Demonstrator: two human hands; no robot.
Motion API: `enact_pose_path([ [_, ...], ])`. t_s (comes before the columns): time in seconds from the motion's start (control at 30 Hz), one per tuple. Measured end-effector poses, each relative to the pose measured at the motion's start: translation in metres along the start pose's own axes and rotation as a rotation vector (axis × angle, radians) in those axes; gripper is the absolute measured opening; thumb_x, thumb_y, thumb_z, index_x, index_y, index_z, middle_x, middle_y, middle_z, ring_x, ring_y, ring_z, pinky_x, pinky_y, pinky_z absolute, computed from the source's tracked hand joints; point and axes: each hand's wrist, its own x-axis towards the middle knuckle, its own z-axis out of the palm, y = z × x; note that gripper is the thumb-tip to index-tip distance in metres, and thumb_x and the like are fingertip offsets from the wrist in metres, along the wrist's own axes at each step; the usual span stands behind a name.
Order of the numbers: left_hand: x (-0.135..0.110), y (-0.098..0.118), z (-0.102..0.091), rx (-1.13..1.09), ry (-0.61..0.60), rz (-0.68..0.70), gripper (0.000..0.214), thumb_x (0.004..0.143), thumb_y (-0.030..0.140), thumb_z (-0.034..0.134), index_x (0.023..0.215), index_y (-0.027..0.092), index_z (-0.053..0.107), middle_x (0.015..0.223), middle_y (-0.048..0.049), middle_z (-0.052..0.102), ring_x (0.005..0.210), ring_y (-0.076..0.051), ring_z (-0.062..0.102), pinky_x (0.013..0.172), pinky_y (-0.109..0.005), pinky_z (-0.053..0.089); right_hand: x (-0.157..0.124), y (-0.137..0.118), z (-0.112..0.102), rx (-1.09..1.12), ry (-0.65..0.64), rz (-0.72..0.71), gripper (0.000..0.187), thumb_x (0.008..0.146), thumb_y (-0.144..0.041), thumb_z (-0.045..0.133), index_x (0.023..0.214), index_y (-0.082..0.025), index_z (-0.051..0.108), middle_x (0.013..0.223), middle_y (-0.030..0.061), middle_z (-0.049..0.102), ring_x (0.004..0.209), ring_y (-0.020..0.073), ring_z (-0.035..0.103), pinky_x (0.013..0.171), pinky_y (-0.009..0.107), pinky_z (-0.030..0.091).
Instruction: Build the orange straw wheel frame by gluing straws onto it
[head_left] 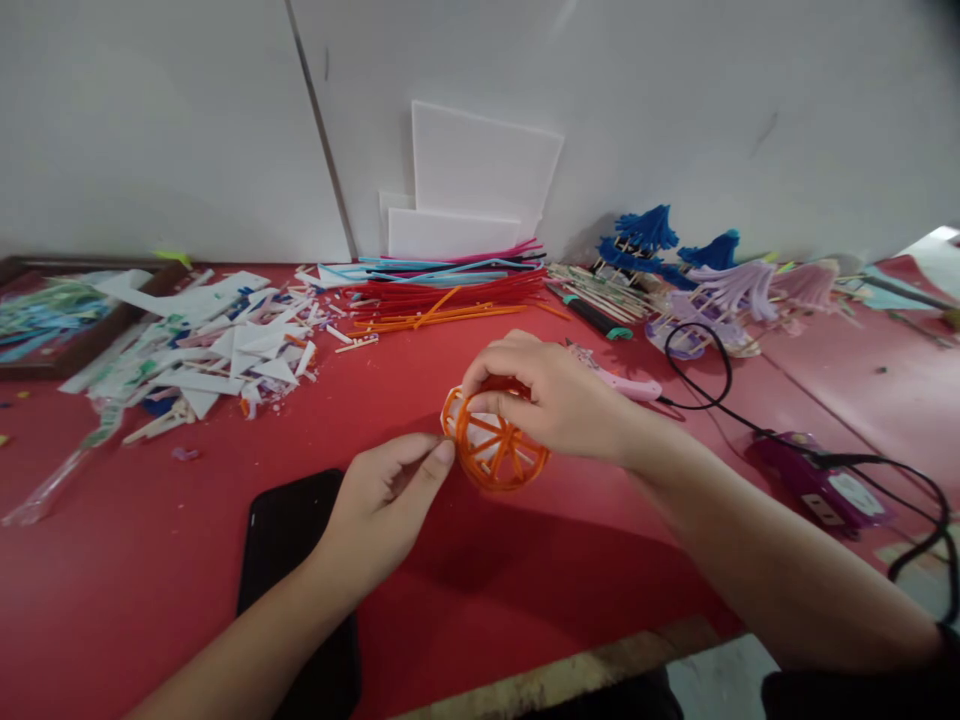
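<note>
An orange spoked wheel, which looks built from pipe cleaners with white pieces behind its spokes, is held up over the red table. My right hand grips its upper edge between thumb and fingers. Against its left rim, the thumb and forefinger of my left hand are pinched together. White and orange parts show at that left edge; their exact shape is partly covered by my fingers. A pink glue gun lies just beyond my right hand, and a black phone rests under my left forearm.
Foam board scraps are heaped at left beside a brown tray. Red pipe cleaners lie at the back near a green-black tool. Blue and lilac models stand right. A cable runs to a purple power strip.
</note>
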Motion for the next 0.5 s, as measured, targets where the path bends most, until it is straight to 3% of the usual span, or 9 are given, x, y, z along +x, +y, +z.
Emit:
enact_pose_path([
  [0.17, 0.003, -0.002, 0.001, -0.160, 0.154, -0.016, 0.021, 0.084, 0.037, 0.056, 0.089, 0.019, 0.063, 0.088, -0.0027, 0.067, 0.076, -0.015, 0.066, 0.074, -0.030, 0.056, -0.001, -0.003, 0.001, 0.027, -0.019, 0.006, 0.010, 0.082, -0.009, 0.058, 0.083, -0.017, 0.065, 0.080, 0.0000, 0.066, 0.081, 0.0139, 0.052, 0.074, 0.025, 0.038],
  [0.33, 0.004, -0.001, 0.000, 0.019, 0.124, 0.134, 0.013, 0.083, 0.030, 0.059, 0.086, 0.021, 0.068, 0.087, -0.0023, 0.064, 0.081, -0.013, 0.063, 0.071, -0.023, 0.054, 0.001, -0.013, -0.001, 0.000, -0.081, -0.089, 0.011, 0.085, -0.009, 0.055, 0.083, -0.015, 0.065, 0.081, 0.0011, 0.065, 0.083, 0.0145, 0.050, 0.078, 0.026, 0.036],
  [0.5, 0.004, 0.001, -0.004, 0.139, 0.141, 0.187, 0.012, 0.083, 0.027, 0.058, 0.081, 0.021, 0.069, 0.084, -0.0012, 0.066, 0.080, -0.012, 0.063, 0.073, -0.024, 0.052, 0.004, -0.016, -0.003, -0.050, -0.111, -0.125, 0.012, 0.085, -0.009, 0.054, 0.085, -0.014, 0.066, 0.080, 0.0018, 0.063, 0.081, 0.0144, 0.050, 0.077, 0.027, 0.035],
])
